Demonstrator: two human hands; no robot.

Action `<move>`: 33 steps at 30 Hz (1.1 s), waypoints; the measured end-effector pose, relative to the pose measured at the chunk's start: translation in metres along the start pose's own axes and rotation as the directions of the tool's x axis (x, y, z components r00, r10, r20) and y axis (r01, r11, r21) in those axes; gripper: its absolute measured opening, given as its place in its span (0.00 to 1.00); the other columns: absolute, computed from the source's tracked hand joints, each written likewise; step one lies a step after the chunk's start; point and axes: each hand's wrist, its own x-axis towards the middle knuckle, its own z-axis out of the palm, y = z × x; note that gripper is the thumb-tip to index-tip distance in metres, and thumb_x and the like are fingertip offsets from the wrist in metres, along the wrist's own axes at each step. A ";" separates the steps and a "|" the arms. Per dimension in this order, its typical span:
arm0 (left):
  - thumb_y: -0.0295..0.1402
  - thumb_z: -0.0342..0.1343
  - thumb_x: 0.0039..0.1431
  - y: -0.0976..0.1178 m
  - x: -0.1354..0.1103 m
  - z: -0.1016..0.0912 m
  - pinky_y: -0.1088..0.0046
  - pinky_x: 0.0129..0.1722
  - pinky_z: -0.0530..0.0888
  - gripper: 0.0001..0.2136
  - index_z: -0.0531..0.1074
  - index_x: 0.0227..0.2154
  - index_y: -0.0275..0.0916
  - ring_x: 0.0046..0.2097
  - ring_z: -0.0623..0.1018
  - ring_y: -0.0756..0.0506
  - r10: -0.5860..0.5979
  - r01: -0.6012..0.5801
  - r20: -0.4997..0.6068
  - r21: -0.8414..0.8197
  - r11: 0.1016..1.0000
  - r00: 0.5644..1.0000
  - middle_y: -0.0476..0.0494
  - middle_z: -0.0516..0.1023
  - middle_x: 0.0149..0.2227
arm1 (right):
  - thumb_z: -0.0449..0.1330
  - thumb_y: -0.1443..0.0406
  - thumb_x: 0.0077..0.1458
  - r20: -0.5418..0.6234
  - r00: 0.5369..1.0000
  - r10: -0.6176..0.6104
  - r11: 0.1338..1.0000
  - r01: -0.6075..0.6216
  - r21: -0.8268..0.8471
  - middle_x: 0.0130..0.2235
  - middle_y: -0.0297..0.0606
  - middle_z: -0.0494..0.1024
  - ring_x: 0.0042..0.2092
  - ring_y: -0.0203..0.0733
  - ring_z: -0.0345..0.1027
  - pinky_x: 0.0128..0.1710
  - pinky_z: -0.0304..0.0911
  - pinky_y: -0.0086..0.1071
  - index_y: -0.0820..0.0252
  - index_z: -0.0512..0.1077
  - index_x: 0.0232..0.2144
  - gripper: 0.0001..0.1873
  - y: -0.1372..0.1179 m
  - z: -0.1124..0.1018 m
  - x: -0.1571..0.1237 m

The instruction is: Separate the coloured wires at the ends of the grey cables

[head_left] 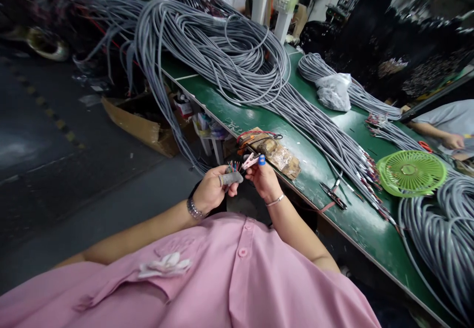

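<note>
My left hand (213, 190), with a watch at the wrist and a grey cover on the thumb, is closed around the end of a grey cable. Thin coloured wires (234, 165) fan out above that thumb. Close beside it, my right hand (263, 181) is closed, its thumb wearing a blue finger cover (261, 160). A small pink clip-like piece (250, 161) shows at the right fingertips, apparently pinched there; its exact kind is unclear. The grey cable (181, 138) hangs from the table edge and runs behind my left hand.
Bundles of grey cables (222, 56) cover much of the green table (314, 155). Cutters (333, 196), a green fan (412, 172), a plastic bag (334, 91) and a taped board (281, 158) lie on it. A cardboard box (138, 126) stands below. A co-worker's hand (454, 141) is at right.
</note>
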 end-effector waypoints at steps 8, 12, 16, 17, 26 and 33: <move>0.34 0.62 0.46 -0.012 0.006 -0.002 0.77 0.16 0.63 0.07 0.72 0.23 0.35 0.16 0.68 0.52 -0.031 0.030 0.025 0.017 0.999 0.999 0.49 0.71 0.15 | 0.62 0.47 0.52 -0.055 0.998 0.008 0.993 -0.001 0.120 0.26 0.31 0.72 0.26 0.31 0.59 0.28 0.63 0.25 0.59 0.75 0.33 0.21 0.003 0.008 0.004; 0.32 0.62 0.46 -0.014 0.008 -0.003 0.77 0.16 0.63 0.06 0.72 0.23 0.35 0.16 0.67 0.52 -0.039 0.039 0.027 0.016 0.999 0.999 0.50 0.71 0.15 | 0.62 0.48 0.52 -0.063 0.998 -0.015 0.991 0.023 0.135 0.26 0.31 0.72 0.26 0.30 0.59 0.28 0.63 0.24 0.60 0.75 0.33 0.20 0.005 0.010 0.004; 0.32 0.61 0.47 -0.013 0.004 -0.003 0.77 0.16 0.63 0.06 0.72 0.23 0.35 0.16 0.68 0.52 -0.013 0.013 0.014 0.000 1.000 1.000 0.49 0.71 0.15 | 0.57 0.42 0.53 -0.037 0.997 0.063 0.987 -0.056 0.150 0.27 0.33 0.72 0.26 0.32 0.62 0.27 0.64 0.26 0.60 0.74 0.32 0.27 0.004 0.007 0.002; 0.32 0.61 0.47 -0.012 0.002 -0.003 0.77 0.16 0.63 0.06 0.72 0.23 0.35 0.16 0.68 0.52 -0.004 0.004 0.004 -0.001 1.000 1.000 0.49 0.71 0.15 | 0.55 0.40 0.53 -0.026 0.996 0.087 0.984 -0.082 0.156 0.27 0.33 0.72 0.26 0.32 0.63 0.27 0.65 0.26 0.60 0.74 0.32 0.29 0.003 0.006 0.001; 0.32 0.63 0.48 -0.005 -0.004 0.002 0.76 0.18 0.65 0.07 0.71 0.23 0.36 0.18 0.69 0.51 0.122 -0.122 -0.112 0.007 0.993 0.986 0.50 0.72 0.17 | 0.65 0.50 0.50 -0.047 0.999 0.023 0.993 -0.017 0.119 0.26 0.30 0.70 0.26 0.30 0.62 0.27 0.64 0.24 0.60 0.74 0.34 0.19 -0.004 0.012 -0.006; 0.30 0.62 0.48 -0.007 0.002 0.003 0.76 0.18 0.64 0.06 0.71 0.23 0.36 0.18 0.69 0.52 0.099 -0.101 -0.140 -0.009 0.995 0.985 0.50 0.72 0.17 | 0.67 0.50 0.47 -0.072 0.997 -0.018 0.991 0.027 0.127 0.25 0.28 0.67 0.26 0.29 0.60 0.26 0.63 0.24 0.60 0.71 0.28 0.19 0.001 0.013 -0.007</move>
